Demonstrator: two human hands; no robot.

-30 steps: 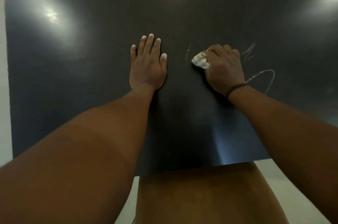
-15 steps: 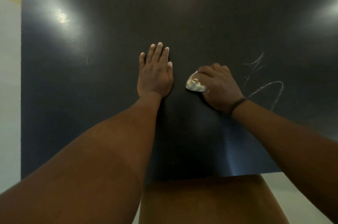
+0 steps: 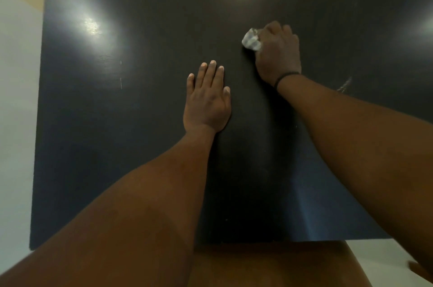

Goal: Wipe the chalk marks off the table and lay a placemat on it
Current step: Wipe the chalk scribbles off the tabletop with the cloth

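Observation:
A dark, glossy table (image 3: 117,146) fills the view. My left hand (image 3: 207,101) lies flat on it near the middle, palm down, fingers slightly apart, holding nothing. My right hand (image 3: 278,52) is farther back and to the right, closed on a crumpled white wipe (image 3: 251,39) that sticks out at its left side and presses on the table. A short white chalk mark (image 3: 344,85) shows just right of my right forearm. Two faint thin marks (image 3: 121,80) sit on the left half. No placemat is in view.
Pale floor (image 3: 16,99) shows past the table's left edge and at the bottom right. A brown surface (image 3: 269,265) lies below the table's near edge. Bright light reflections sit on the tabletop at the left and far right.
My right hand has slid the wipe away from me, toward the table's far side. The chalk strokes and loop seen to its right earlier now show only as one short streak. My left hand stayed flat.

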